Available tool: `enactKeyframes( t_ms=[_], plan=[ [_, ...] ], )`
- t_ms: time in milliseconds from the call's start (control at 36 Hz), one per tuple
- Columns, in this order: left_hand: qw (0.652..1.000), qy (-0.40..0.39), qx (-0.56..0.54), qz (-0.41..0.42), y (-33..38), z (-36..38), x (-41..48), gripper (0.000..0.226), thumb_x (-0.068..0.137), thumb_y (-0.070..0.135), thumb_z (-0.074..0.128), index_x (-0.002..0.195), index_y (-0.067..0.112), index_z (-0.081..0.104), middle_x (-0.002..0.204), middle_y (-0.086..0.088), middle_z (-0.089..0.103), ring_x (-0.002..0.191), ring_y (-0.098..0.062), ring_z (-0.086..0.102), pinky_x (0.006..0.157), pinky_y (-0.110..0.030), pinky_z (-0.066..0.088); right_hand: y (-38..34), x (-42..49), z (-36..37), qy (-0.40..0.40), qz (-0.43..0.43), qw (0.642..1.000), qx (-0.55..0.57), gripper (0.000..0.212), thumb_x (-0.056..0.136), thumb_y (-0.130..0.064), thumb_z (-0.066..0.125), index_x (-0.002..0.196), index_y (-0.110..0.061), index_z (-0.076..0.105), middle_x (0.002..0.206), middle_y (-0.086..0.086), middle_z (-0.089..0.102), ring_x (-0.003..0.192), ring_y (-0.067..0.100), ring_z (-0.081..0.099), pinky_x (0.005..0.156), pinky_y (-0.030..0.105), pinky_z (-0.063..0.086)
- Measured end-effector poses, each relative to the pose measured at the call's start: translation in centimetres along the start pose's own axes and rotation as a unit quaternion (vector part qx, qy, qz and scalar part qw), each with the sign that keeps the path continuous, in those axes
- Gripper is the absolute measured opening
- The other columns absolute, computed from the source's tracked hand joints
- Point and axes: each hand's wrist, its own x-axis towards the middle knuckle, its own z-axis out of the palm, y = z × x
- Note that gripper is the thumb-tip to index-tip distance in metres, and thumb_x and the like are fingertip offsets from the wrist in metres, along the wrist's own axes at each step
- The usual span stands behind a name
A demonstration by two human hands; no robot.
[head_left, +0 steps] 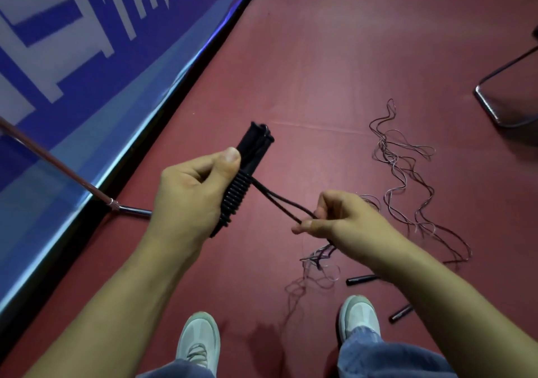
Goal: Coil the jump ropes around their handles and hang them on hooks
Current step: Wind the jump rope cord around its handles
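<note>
Two pale shoes [201, 339] on the red floor [320, 57], loose black handles [361, 279] just right of them. Left hand [186, 194] grips paired handles [256, 147] half-wound with black rope [237, 198]; right hand [343, 217] pinches its doubled strand taut. Beyond, thin ropes [404, 174] lie tangled on the floor.

I see both forearms bare from the left hand [186, 191] and the right hand [346, 217] back to the frame's edge. Below the left hand is the left sneaker [199, 339], pale whitish-green with laces showing. The matching right sneaker [359, 316] is below the right hand, and faded blue jeans [387, 357] bunch over both.
</note>
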Motion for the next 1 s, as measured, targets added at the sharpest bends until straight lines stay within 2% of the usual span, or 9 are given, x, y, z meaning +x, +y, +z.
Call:
enactKeyframes(
  t_ms=[83, 167, 250, 389, 472, 556, 722, 833, 1000],
  plan=[
    [0.999, -0.002, 0.044, 0.026, -0.8, 0.3, -0.2, 0.015, 0.09, 0.045, 0.068, 0.08, 0.045, 0.079, 0.064, 0.003, 0.068, 0.056, -0.015, 0.058, 0.055, -0.04, 0.051, -0.3, 0.2, 1.0, -0.013, -0.035, 0.999, 0.011, 0.027, 0.077, -0.004, 0.068, 0.067, -0.02, 0.049, 0.096, 0.001, 0.079, 0.103, 0.032, 0.073, 0.087, 0.062, 0.053],
    [0.998, 0.002, 0.05, 0.029, -0.8, 0.2, -0.3, 0.014, 0.089, 0.046, 0.068, 0.081, 0.043, 0.079, 0.066, -0.002, 0.07, 0.056, -0.014, 0.059, 0.055, -0.038, 0.051, -0.6, 0.2, 1.5, -0.051, -0.034, 0.997, 0.039, 0.033, 0.083, 0.013, 0.058, 0.097, -0.016, 0.055, 0.109, 0.004, 0.076, 0.085, 0.031, 0.077, 0.087, 0.052, 0.059],
    [0.998, -0.002, 0.058, 0.037, -0.4, 0.3, -0.5, 0.015, 0.092, 0.043, 0.067, 0.081, 0.045, 0.078, 0.073, -0.006, 0.073, 0.057, -0.011, 0.06, 0.053, -0.034, 0.052, -1.3, 0.3, 1.5, -0.075, -0.066, 0.995, -0.024, 0.059, 0.084, -0.005, 0.07, 0.131, -0.036, 0.051, 0.11, -0.004, 0.074, 0.079, 0.021, 0.072, 0.083, 0.042, 0.058],
    [0.998, 0.004, 0.055, 0.035, -0.3, 0.8, -0.7, 0.016, 0.095, 0.037, 0.067, 0.084, 0.041, 0.078, 0.067, -0.002, 0.071, 0.056, -0.01, 0.058, 0.051, -0.031, 0.05, -1.7, 0.7, 2.1, 0.05, -0.098, 0.982, -0.151, 0.052, 0.087, -0.043, 0.073, 0.135, -0.033, 0.056, 0.135, -0.01, 0.056, 0.127, 0.007, 0.049, 0.111, 0.033, 0.039],
    [0.994, 0.03, 0.086, 0.061, -0.8, 1.7, -1.1, 0.018, 0.097, 0.035, 0.066, 0.084, 0.029, 0.077, 0.067, -0.011, 0.066, 0.054, -0.015, 0.054, 0.049, -0.036, 0.049, -2.5, 0.3, 3.0, 0.133, -0.024, 0.988, 0.076, 0.036, 0.081, -0.049, 0.072, 0.105, -0.023, 0.068, 0.11, -0.002, 0.069, 0.097, 0.011, 0.065, 0.093, 0.041, 0.053],
    [0.987, 0.055, 0.13, 0.081, -1.4, 2.8, -1.8, 0.023, 0.098, 0.037, 0.064, 0.085, 0.02, 0.073, 0.06, -0.001, 0.061, 0.055, -0.018, 0.057, 0.053, -0.036, 0.05, -3.4, -0.5, 4.4, -0.032, 0.065, 0.938, 0.339, 0.042, 0.082, -0.045, 0.068, 0.111, -0.014, 0.07, 0.101, 0.011, 0.073, 0.085, 0.021, 0.071, 0.081, 0.045, 0.056],
    [0.979, 0.059, 0.165, 0.103, -2.1, 4.2, -3.4, 0.009, 0.096, 0.023, 0.069, 0.091, 0.03, 0.07, 0.08, 0.002, 0.058, 0.069, -0.009, 0.061, 0.059, -0.022, 0.047, -4.0, -1.6, 6.5, -0.086, -0.001, 0.913, 0.399, 0.019, 0.095, -0.035, 0.056, 0.105, -0.031, 0.072, 0.087, -0.007, 0.065, 0.077, 0.006, 0.059, 0.063, 0.028, 0.054],
    [0.983, 0.031, 0.148, 0.105, -2.4, 4.7, -4.4, 0.031, 0.094, 0.001, 0.06, 0.11, 0.026, 0.066, 0.099, 0.003, 0.049, 0.078, 0.0, 0.061, 0.063, -0.004, 0.043, -4.5, -1.5, 6.7, -0.08, -0.024, 0.91, 0.407, 0.036, 0.085, -0.04, 0.056, 0.117, -0.022, 0.063, 0.082, -0.004, 0.059, 0.062, 0.006, 0.057, 0.047, 0.019, 0.041],
    [0.981, -0.044, 0.126, 0.138, -2.0, 4.8, -5.3, 0.047, 0.089, 0.012, 0.046, 0.124, 0.04, 0.062, 0.115, 0.006, 0.049, 0.105, -0.005, 0.057, 0.085, -0.005, 0.041, -3.6, -1.1, 6.4, -0.007, -0.035, 0.911, 0.411, 0.049, 0.084, -0.04, 0.072, 0.12, -0.009, 0.061, 0.093, 0.005, 0.065, 0.088, 0.021, 0.064, 0.074, 0.034, 0.054]
  ],
)
